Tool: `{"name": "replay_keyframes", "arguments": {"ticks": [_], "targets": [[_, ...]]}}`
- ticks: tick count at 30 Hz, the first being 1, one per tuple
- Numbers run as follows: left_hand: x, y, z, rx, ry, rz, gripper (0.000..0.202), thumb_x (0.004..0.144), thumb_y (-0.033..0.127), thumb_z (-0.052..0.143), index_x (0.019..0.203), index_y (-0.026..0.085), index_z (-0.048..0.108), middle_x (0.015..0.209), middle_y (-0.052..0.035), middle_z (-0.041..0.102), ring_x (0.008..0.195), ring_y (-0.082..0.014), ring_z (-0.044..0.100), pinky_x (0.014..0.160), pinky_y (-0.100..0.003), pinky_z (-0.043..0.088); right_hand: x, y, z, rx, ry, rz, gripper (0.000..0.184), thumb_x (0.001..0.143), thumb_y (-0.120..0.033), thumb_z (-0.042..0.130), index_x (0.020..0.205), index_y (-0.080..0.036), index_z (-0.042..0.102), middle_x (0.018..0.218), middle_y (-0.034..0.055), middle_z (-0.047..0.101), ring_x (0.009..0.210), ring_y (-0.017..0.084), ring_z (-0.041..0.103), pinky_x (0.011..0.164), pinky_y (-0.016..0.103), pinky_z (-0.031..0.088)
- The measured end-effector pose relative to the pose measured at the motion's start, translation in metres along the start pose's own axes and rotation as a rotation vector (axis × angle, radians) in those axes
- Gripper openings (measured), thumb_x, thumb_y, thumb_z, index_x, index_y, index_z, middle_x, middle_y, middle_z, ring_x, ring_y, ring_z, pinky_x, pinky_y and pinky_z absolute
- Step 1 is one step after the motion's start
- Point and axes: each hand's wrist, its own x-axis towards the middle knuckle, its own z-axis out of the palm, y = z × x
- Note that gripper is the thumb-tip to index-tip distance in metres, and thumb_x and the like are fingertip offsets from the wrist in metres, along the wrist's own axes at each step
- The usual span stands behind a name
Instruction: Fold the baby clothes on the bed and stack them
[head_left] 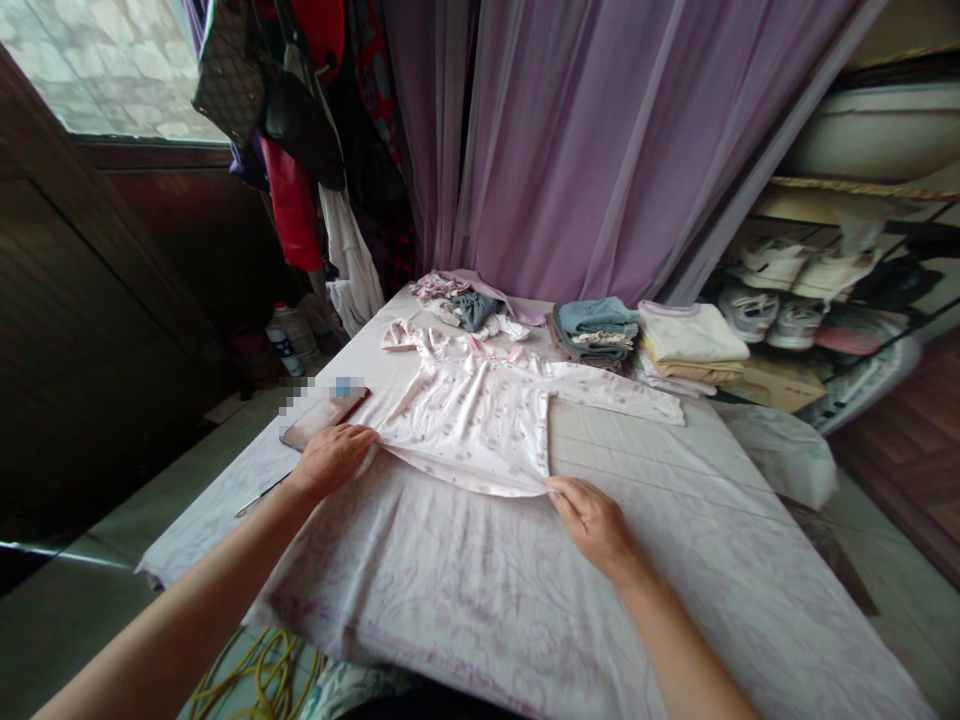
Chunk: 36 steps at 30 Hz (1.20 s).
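A small pale pink patterned garment (480,410) lies spread flat on a table covered with a light floral sheet (465,580). My left hand (330,458) rests on the garment's lower left hem corner, fingers curled over the edge. At the lower right hem corner my right hand (592,520) pinches the fabric. One sleeve stretches out to the right (630,398), the other toward the upper left.
Folded clothes stacks (690,345) and a loose pile (469,305) sit at the table's far edge. A phone-like object (322,418) lies left of the garment. Purple curtain (600,150) behind, shoe rack (810,290) right, hanging bags (292,110) left, yellow cable (255,675) on the floor.
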Motion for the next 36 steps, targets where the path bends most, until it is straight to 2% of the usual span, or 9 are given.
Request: {"name": "replay_keyframes", "arguments": {"ticks": [4, 8, 12, 16, 21, 26, 29, 32, 36], "targets": [[0.001, 0.003, -0.003, 0.006, -0.038, 0.006, 0.031, 0.090, 0.020, 0.040, 0.099, 0.023, 0.069, 0.101, -0.0069, 0.073, 0.090, -0.0218, 0.067, 0.080, -0.033, 0.051, 0.000, -0.001, -0.001, 0.003, 0.029, 0.099, 0.027, 0.095, -0.027, 0.041, 0.095, -0.023, 0.067, 0.088, 0.0055, 0.073, 0.084, 0.019, 0.069, 0.075, 0.031, 0.055], [0.002, 0.006, -0.003, 0.004, -0.063, 0.021, 0.029, 0.088, 0.017, 0.042, 0.093, 0.022, 0.070, 0.099, -0.0070, 0.072, 0.088, -0.0216, 0.066, 0.079, -0.033, 0.052, -0.001, -0.008, -0.006, -0.025, -0.032, -0.015, 0.024, 0.092, -0.024, 0.047, 0.091, -0.024, 0.070, 0.098, 0.0068, 0.072, 0.094, 0.021, 0.065, 0.084, 0.035, 0.053], [0.002, 0.009, -0.003, 0.000, -0.037, 0.063, 0.032, 0.085, 0.014, 0.043, 0.099, 0.021, 0.071, 0.109, -0.0081, 0.072, 0.100, -0.0251, 0.065, 0.088, -0.040, 0.051, -0.003, -0.011, -0.009, -0.062, -0.044, -0.074, 0.023, 0.089, -0.020, 0.051, 0.092, -0.026, 0.073, 0.101, 0.0067, 0.072, 0.095, 0.021, 0.064, 0.085, 0.037, 0.052], [0.003, 0.028, -0.005, -0.089, 0.007, 0.148, 0.040, 0.085, 0.011, 0.042, 0.113, 0.022, 0.068, 0.123, -0.0070, 0.067, 0.118, -0.0244, 0.059, 0.101, -0.042, 0.044, -0.003, -0.010, -0.008, -0.085, -0.042, -0.087, 0.024, 0.088, -0.018, 0.051, 0.091, -0.024, 0.074, 0.101, 0.0075, 0.072, 0.095, 0.021, 0.064, 0.084, 0.037, 0.052], [0.007, 0.066, 0.006, -0.212, -0.128, 0.346, 0.047, 0.095, 0.033, 0.044, 0.142, 0.028, 0.046, 0.148, -0.0047, 0.048, 0.140, -0.0250, 0.036, 0.116, -0.047, 0.024, -0.003, -0.014, -0.008, -0.113, -0.081, -0.099, 0.026, 0.086, -0.016, 0.051, 0.092, -0.025, 0.074, 0.101, 0.0074, 0.072, 0.094, 0.022, 0.064, 0.084, 0.038, 0.051], [0.008, 0.077, 0.022, -0.178, -0.243, 0.329, 0.056, 0.098, 0.050, 0.034, 0.150, 0.029, 0.031, 0.159, -0.0083, 0.027, 0.147, -0.0270, 0.021, 0.117, -0.051, 0.014, -0.004, -0.016, -0.012, -0.108, -0.095, -0.100, 0.019, 0.087, -0.021, 0.055, 0.091, -0.025, 0.073, 0.103, 0.0070, 0.072, 0.096, 0.022, 0.064, 0.085, 0.038, 0.050], [0.010, 0.076, 0.022, -0.175, -0.241, 0.304, 0.053, 0.099, 0.049, 0.031, 0.149, 0.030, 0.033, 0.158, -0.0080, 0.030, 0.146, -0.0271, 0.022, 0.116, -0.050, 0.016, 0.001, -0.021, -0.012, -0.106, -0.088, -0.094, 0.021, 0.090, -0.022, 0.052, 0.091, -0.024, 0.073, 0.103, 0.0072, 0.072, 0.097, 0.022, 0.064, 0.087, 0.038, 0.049], [0.016, 0.082, 0.018, -0.201, -0.199, 0.296, 0.048, 0.100, 0.047, 0.031, 0.144, 0.032, 0.043, 0.153, -0.0067, 0.039, 0.142, -0.0265, 0.031, 0.115, -0.049, 0.021, 0.010, -0.031, -0.005, -0.085, -0.116, -0.127, 0.024, 0.090, -0.022, 0.051, 0.104, -0.023, 0.071, 0.111, 0.0085, 0.070, 0.107, 0.023, 0.061, 0.093, 0.040, 0.047], [0.026, 0.095, 0.020, -0.239, -0.174, 0.368, 0.045, 0.099, 0.046, 0.034, 0.141, 0.035, 0.046, 0.152, -0.0061, 0.040, 0.142, -0.0268, 0.032, 0.115, -0.052, 0.019, 0.017, -0.039, 0.007, -0.064, -0.208, -0.183, 0.027, 0.088, -0.021, 0.055, 0.111, -0.025, 0.069, 0.121, 0.0082, 0.067, 0.115, 0.024, 0.058, 0.098, 0.044, 0.046]]}}
